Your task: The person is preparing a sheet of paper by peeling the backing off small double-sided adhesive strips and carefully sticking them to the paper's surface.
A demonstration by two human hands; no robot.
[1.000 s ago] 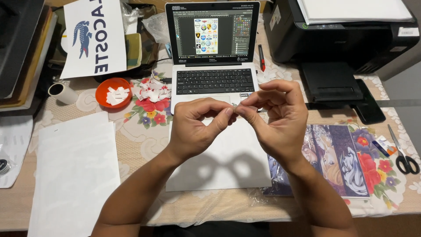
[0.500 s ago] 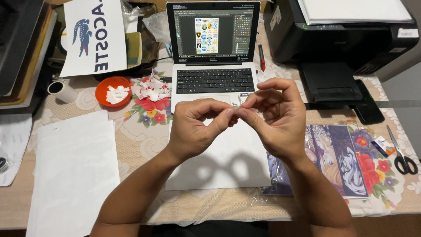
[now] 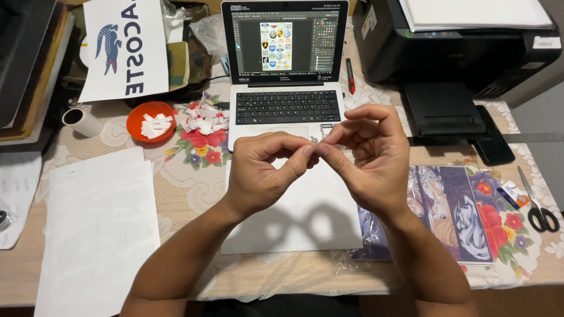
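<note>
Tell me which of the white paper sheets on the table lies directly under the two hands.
The white sheet in front of the laptop: it carries the shadows of the left hand and right hand. The other sheet lies far to the left.

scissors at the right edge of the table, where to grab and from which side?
By the black handle loops of the scissors, coming from the near side. They lie flat with the blades shut, pointing away from the person, and the loops are the end nearest the table's front edge.
</note>
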